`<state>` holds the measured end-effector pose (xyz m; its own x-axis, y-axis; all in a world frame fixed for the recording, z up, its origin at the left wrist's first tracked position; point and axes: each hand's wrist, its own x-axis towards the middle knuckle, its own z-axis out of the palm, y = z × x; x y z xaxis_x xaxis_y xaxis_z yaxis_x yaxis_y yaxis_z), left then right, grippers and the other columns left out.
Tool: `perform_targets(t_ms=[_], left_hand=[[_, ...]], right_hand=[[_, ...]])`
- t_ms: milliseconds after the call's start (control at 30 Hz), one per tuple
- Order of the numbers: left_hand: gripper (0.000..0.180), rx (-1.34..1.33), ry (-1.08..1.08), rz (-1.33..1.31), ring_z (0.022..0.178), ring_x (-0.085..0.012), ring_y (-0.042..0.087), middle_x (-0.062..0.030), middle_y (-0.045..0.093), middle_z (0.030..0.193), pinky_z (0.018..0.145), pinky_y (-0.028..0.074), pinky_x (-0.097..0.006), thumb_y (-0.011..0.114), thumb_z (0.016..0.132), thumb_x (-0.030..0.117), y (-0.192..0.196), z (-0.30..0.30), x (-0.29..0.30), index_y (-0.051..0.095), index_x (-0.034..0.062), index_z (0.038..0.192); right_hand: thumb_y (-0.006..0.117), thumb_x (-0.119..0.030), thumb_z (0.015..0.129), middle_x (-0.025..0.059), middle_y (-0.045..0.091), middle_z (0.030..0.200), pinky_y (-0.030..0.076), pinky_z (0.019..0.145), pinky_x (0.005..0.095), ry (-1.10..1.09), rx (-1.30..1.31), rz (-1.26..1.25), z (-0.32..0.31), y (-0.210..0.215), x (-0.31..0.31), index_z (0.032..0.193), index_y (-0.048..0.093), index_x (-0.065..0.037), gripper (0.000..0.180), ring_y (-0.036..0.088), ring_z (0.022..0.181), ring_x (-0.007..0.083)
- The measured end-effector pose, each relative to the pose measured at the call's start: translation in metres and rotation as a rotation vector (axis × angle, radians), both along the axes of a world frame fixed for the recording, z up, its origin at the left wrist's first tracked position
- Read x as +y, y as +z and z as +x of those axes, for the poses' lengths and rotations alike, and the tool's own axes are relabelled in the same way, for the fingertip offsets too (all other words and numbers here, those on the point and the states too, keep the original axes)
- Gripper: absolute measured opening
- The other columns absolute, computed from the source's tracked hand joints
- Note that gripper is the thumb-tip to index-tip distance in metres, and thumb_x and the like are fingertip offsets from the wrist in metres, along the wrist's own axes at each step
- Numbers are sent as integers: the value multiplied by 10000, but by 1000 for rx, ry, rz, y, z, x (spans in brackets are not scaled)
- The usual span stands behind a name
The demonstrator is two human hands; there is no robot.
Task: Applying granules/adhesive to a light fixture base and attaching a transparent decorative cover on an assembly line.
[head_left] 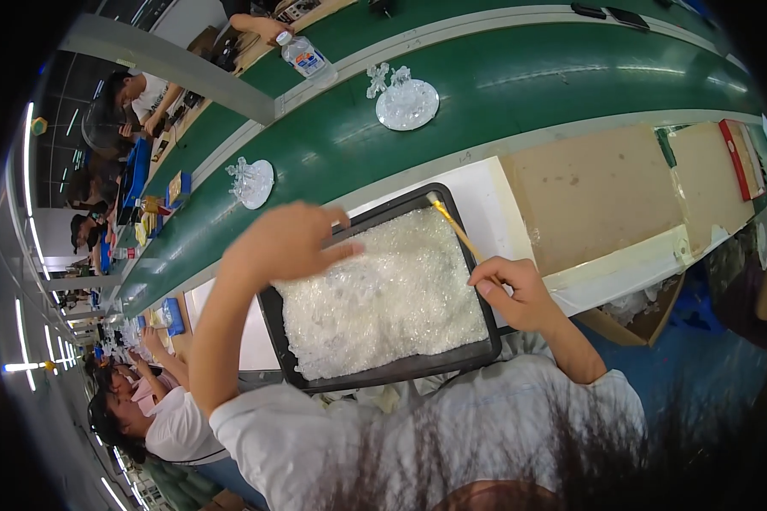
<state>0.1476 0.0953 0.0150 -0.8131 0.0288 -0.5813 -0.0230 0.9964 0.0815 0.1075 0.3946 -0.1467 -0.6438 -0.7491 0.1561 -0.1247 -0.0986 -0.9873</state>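
Note:
A black rectangular tray (392, 375) lies in front of me, filled with white, sparkling granules (383, 298). Over the tray's far left part hovers my left hand (291, 245), its thumb and a finger apart and nothing visible between them; it is slightly blurred. At the tray's right edge, my right hand (516, 291) pinches the wooden handle of a slim brush (457, 226). The brush points away from me, and its pale bristle tip is over the far right corner of the tray.
Beyond the tray runs a green conveyor belt (537, 77) carrying two round white bases with clear ornaments (406, 105) (253, 184). A clear bottle (305, 58) stands farther back. Brown board (592, 192) covers the bench at right, above a cardboard box (643, 315). A co-worker (175, 422) sits at left.

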Motion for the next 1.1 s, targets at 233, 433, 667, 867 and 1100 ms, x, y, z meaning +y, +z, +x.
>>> perform_targets(t_ms=[233, 433, 667, 867, 1100], left_hand=[[351, 85, -152, -133, 877, -345, 655, -147, 671, 926, 734, 522, -427, 662, 882, 325, -40, 57, 15, 633, 50, 1097], [155, 234, -211, -126, 817, -344, 657, -145, 661, 877, 714, 528, -429, 590, 842, 54, -52, 73, 5, 636, 9, 983], [173, 330, -247, -68, 773, -348, 665, -150, 672, 844, 681, 534, -442, 573, 812, 12, -40, 68, 13, 640, -9, 970], [116, 408, -224, -32, 760, -371, 656, -178, 677, 846, 674, 529, -452, 584, 833, 48, -41, 45, 21, 636, -10, 919], [105, 344, -183, 40, 758, -393, 641, -218, 647, 768, 676, 509, -474, 586, 859, 76, -67, -2, 33, 640, -13, 845]], right_hand=[[568, -22, 897, 44, 529, 591, 377, 507, 270, 69, 112, 38, 9, 5, -11, 958, 647, -40, 101, 482, 506, 121], [583, -45, 892, 45, 541, 598, 385, 501, 288, 38, 131, 64, 17, 4, -4, 973, 650, -62, 107, 490, 499, 147], [581, -41, 891, 44, 543, 599, 385, 501, 284, 10, 135, 59, 23, 3, 1, 976, 648, -59, 109, 490, 501, 144], [593, -31, 882, 48, 529, 585, 380, 490, 279, -27, 187, 50, 24, 5, 6, 960, 655, -51, 101, 477, 486, 137], [609, -7, 854, 58, 587, 633, 405, 514, 271, -84, 187, 52, 21, 8, 14, 917, 667, -13, 86, 513, 518, 125]])
